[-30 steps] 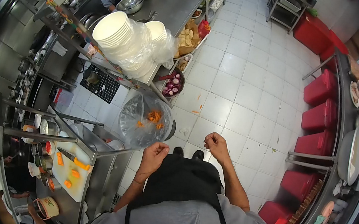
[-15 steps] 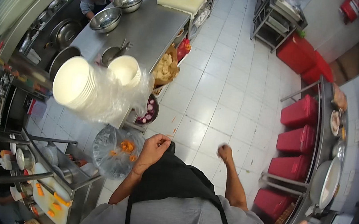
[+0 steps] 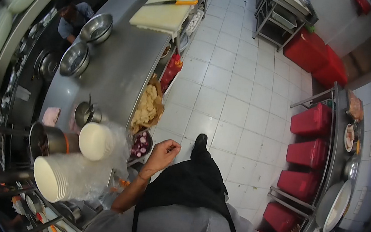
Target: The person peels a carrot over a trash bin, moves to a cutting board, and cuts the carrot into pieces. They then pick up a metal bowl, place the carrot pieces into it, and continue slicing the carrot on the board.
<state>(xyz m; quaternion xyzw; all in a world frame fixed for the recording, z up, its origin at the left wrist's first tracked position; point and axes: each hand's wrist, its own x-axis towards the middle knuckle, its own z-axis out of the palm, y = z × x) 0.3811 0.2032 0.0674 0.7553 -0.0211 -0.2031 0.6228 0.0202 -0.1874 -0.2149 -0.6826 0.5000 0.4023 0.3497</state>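
My left hand hangs in front of the black apron, beside the steel counter's edge. Its fingers are curled in towards the thumb, and nothing shows between them. Closest to it is a bowl of cut purple-and-white vegetables on the shelf under the counter. Above that bowl, brown paper holds pale, lumpy pieces. My right hand is out of sight. One black shoe is stretched forward on the tiles.
Stacked white tubs in plastic stand on the steel counter. Farther along are metal bowls and a cutting board bearing a yellow-handled knife. A person is beyond the counter. Red bins line the right side.
I have moved forward along the counter; the tubs and bowls now sit lower in view. My right hand has left the view. A shoe has come out ahead of the apron.
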